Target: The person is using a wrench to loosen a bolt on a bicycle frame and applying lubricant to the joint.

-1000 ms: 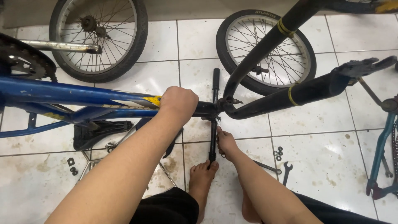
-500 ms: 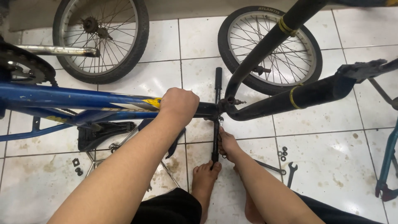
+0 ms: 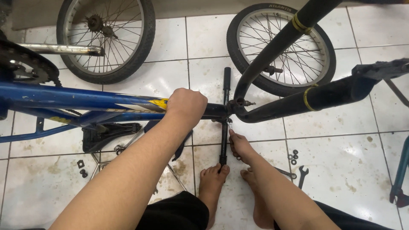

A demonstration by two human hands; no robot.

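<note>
My left hand (image 3: 186, 106) is closed over the top of a blue bicycle frame (image 3: 76, 99), near where it meets the black head tube. My right hand (image 3: 240, 142) reaches under that joint, its fingers pinched on a small metal part (image 3: 230, 125) beside the upright black handlebar stem (image 3: 224, 123). The stem's lower end rests by my bare foot (image 3: 211, 181). Black fork and handlebar tubes (image 3: 306, 96) run off to the right.
Two loose wheels (image 3: 106, 38) (image 3: 281, 49) lie on the white tiled floor at the back. A black saddle (image 3: 106, 134) lies under the frame. Wrenches (image 3: 301, 175), washers (image 3: 292, 156) and nuts (image 3: 81, 168) are scattered about. A teal frame part (image 3: 400, 174) stands at the right edge.
The view has shifted slightly to the left and down. Both hands stay where they were, on the frame and under the joint.
</note>
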